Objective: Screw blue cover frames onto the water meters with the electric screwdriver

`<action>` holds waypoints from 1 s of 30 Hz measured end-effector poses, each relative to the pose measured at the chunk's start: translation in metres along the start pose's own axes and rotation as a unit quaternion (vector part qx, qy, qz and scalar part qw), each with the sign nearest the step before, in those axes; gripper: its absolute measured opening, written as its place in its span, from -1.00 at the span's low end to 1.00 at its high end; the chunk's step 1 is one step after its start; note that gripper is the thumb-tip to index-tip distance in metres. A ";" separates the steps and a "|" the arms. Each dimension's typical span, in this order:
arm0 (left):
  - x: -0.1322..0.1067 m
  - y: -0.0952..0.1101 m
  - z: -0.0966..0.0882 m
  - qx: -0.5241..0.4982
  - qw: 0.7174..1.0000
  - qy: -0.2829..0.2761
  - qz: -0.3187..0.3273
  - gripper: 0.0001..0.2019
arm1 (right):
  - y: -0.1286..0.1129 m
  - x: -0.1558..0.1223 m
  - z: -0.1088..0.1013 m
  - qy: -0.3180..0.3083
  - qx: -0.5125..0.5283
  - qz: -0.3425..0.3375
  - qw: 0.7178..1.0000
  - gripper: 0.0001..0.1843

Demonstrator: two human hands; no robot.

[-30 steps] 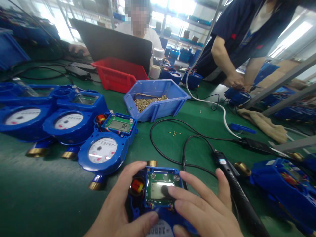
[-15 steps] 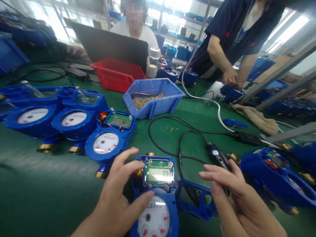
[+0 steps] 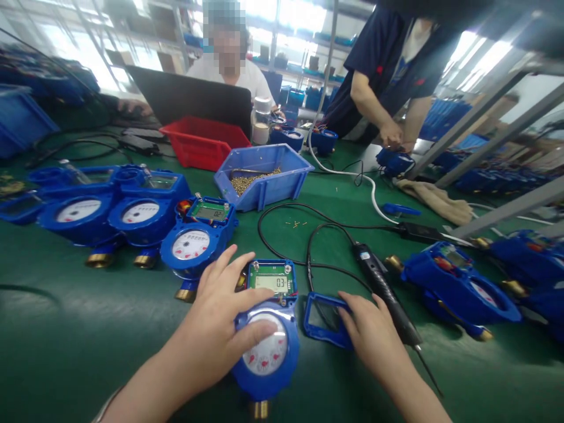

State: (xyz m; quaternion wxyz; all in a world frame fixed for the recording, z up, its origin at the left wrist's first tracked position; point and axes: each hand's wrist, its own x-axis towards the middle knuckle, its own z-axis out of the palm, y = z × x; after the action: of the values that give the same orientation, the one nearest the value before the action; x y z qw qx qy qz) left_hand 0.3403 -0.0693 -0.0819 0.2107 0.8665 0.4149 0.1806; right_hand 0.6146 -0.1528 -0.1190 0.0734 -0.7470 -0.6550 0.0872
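Note:
A blue water meter [image 3: 268,346] with a white dial and a bare LCD board reading 03 lies on the green mat in front of me. My left hand [image 3: 222,320] rests on its left side, fingers spread over the dial and the board's edge. My right hand [image 3: 369,338] lies on a loose blue cover frame [image 3: 324,317] just right of the meter, fingers bent over its right edge. A black electric screwdriver [image 3: 388,296] lies beside that hand, its tip pointing toward me.
Three more blue meters [image 3: 132,220] line the left side. A blue bin of brass screws [image 3: 262,176] and a red bin [image 3: 202,141] stand behind. Open meters [image 3: 453,288] lie at right. Two people work across the table, one behind a laptop [image 3: 189,100].
The meter has slid away from me and its whole dial now shows. My right hand came off the display, moved right and dropped onto the blue cover frame.

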 end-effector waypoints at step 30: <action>0.008 0.124 0.027 -0.037 0.997 0.064 -0.002 -0.34 | -0.074 -0.075 -0.056 0.367 0.219 0.006 0.904 -0.82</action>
State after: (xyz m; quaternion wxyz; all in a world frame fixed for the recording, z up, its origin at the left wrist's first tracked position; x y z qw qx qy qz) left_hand 0.4381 -0.1388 -0.0392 0.2158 0.8441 0.4219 0.2506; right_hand 0.5463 -0.2176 -0.0456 0.4696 -0.6955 -0.5415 -0.0511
